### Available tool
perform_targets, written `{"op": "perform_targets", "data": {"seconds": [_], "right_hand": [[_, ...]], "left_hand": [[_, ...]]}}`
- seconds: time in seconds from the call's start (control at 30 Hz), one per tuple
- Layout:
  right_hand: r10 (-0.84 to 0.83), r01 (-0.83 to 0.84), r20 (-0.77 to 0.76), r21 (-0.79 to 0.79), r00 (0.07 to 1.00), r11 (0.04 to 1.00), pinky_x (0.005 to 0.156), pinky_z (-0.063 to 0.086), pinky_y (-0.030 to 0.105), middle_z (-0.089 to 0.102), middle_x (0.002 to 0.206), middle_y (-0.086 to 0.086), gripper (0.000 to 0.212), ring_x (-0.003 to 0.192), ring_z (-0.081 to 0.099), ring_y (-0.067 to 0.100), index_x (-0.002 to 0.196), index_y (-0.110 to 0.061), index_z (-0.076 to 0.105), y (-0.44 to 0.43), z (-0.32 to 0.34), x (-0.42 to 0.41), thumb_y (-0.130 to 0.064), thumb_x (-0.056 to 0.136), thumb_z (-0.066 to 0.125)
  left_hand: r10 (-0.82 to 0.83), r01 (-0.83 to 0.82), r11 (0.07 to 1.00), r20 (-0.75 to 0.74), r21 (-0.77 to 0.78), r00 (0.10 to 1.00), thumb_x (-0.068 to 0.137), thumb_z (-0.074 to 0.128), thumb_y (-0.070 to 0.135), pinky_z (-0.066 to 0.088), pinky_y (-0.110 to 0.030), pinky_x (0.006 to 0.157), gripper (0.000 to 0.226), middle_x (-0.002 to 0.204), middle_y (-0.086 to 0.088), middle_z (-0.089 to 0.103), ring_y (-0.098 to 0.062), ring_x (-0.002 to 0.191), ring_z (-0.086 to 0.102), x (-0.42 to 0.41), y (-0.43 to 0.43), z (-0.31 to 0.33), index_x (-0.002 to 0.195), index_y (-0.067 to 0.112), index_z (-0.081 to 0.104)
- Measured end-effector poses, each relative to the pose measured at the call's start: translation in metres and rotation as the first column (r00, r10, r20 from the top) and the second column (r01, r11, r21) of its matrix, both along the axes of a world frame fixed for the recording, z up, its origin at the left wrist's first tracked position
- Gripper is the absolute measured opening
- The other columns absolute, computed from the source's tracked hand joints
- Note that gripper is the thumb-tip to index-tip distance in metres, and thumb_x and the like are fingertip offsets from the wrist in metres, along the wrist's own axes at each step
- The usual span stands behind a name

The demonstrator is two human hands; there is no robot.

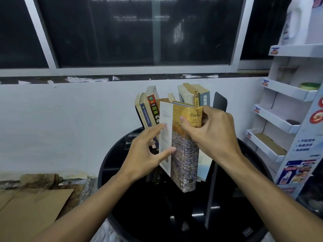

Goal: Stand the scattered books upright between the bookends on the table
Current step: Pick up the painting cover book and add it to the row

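A thick book with a yellow and grey cover [185,154], its spine reading "Troyka", stands upright on the round black table [139,215]. My right hand [209,131] grips its top, thumb on the spine and fingers over the far side. My left hand [148,151] touches the white part of its cover with straight fingers. Behind it several books [152,109] stand leaning to the left, and a second group [194,95] stands further right. A black bookend [220,101] rises at the right of the row. The left bookend is hidden.
A white cardboard display shelf [286,109] stands close on the right of the table, with a white jug [295,21] on top. A white wall and dark window lie behind. Flat cardboard [31,206] lies on the floor at the left.
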State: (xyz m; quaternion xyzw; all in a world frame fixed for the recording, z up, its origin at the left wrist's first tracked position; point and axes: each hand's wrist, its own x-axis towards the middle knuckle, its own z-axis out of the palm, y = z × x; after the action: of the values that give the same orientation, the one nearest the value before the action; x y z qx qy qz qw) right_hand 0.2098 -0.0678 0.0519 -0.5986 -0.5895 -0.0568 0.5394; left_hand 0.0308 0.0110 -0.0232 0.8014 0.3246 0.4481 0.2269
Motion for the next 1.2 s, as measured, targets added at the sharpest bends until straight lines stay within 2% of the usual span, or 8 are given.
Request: {"op": "perform_targets", "data": {"seconds": [0.13,0.2,0.27,0.33,0.47,0.57,0.87,1.2], "right_hand": [[-0.017,0.017,0.003,0.035,1.0,0.999,0.057,0.049,0.01,0.069,0.07,-0.017,0.017,0.066,0.067,0.0,0.083,-0.023,0.071,-0.011,0.015,0.014,-0.04,0.082,0.077],[-0.037,0.036,0.012,0.053,0.999,0.998,0.06,0.054,0.016,0.072,0.072,-0.015,0.019,0.065,0.068,0.001,0.085,-0.023,0.073,-0.014,0.021,0.023,-0.041,0.082,0.077],[-0.073,0.072,0.01,0.068,0.997,0.995,0.065,0.059,0.03,0.074,0.074,-0.008,0.026,0.067,0.071,0.007,0.086,-0.018,0.074,-0.016,0.026,0.034,-0.043,0.082,0.077],[-0.101,0.099,0.012,0.079,0.995,0.992,0.065,0.06,0.037,0.075,0.075,-0.005,0.031,0.068,0.072,0.012,0.087,-0.016,0.075,-0.018,0.031,0.046,-0.046,0.082,0.076],[-0.139,0.139,0.002,0.091,0.99,0.986,0.066,0.061,0.04,0.075,0.075,-0.005,0.035,0.067,0.072,0.012,0.088,-0.014,0.075,-0.023,0.038,0.068,-0.048,0.081,0.073],[-0.168,0.167,0.015,0.085,0.986,0.982,0.066,0.061,0.042,0.075,0.075,-0.006,0.033,0.067,0.072,0.013,0.089,-0.015,0.076,-0.027,0.038,0.082,-0.048,0.081,0.073],[-0.235,0.234,0.052,0.03,0.971,0.972,0.061,0.059,0.042,0.073,0.074,0.0,0.031,0.065,0.07,0.019,0.087,-0.013,0.073,-0.025,0.029,0.118,-0.044,0.083,0.073],[-0.283,0.286,0.104,-0.005,0.953,0.958,0.055,0.056,0.042,0.069,0.068,0.003,0.036,0.062,0.067,0.023,0.08,-0.012,0.069,-0.01,0.021,0.137,-0.048,0.082,0.071]], "left_hand": [[0.025,-0.023,0.997,-0.029,0.079,0.999,0.085,0.078,0.041,0.053,-0.033,0.103,0.069,0.146,0.016,0.052,-0.001,0.133,0.048,0.013,0.019,0.015,0.147,0.029,0.051],[0.045,-0.039,0.992,-0.046,0.124,0.998,0.087,0.077,0.037,0.05,-0.035,0.107,0.067,0.147,0.016,0.051,0.0,0.134,0.046,0.022,0.029,0.024,0.147,0.029,0.05],[0.055,-0.041,0.985,-0.077,0.169,0.996,0.088,0.076,0.034,0.045,-0.037,0.112,0.067,0.149,0.012,0.05,-0.002,0.136,0.044,0.032,0.038,0.034,0.149,0.026,0.048],[0.056,-0.029,0.977,-0.123,0.21,0.991,0.09,0.075,0.031,0.039,-0.036,0.116,0.068,0.151,0.006,0.049,-0.005,0.139,0.042,0.044,0.048,0.043,0.15,0.021,0.046],[0.074,-0.018,0.967,-0.212,0.256,0.975,0.091,0.074,0.031,0.029,-0.032,0.121,0.073,0.155,0.002,0.043,-0.011,0.144,0.036,0.072,0.068,0.058,0.155,0.02,0.038],[0.109,-0.026,0.954,-0.264,0.3,0.958,0.091,0.073,0.032,0.024,-0.031,0.118,0.076,0.159,0.0,0.037,-0.015,0.147,0.031,0.095,0.08,0.068,0.156,0.02,0.035],[0.13,0.003,0.954,-0.422,0.3,0.897,0.089,0.074,0.038,0.028,-0.045,0.122,0.085,0.166,-0.003,0.023,-0.021,0.153,0.02,0.154,0.11,0.086,0.158,0.022,0.027],[0.216,-0.031,0.922,-0.447,0.386,0.868,0.087,0.075,0.042,0.034,-0.046,0.117,0.075,0.162,-0.002,0.035,-0.023,0.148,0.031,0.17,0.125,0.08,0.151,0.024,0.041]]}}
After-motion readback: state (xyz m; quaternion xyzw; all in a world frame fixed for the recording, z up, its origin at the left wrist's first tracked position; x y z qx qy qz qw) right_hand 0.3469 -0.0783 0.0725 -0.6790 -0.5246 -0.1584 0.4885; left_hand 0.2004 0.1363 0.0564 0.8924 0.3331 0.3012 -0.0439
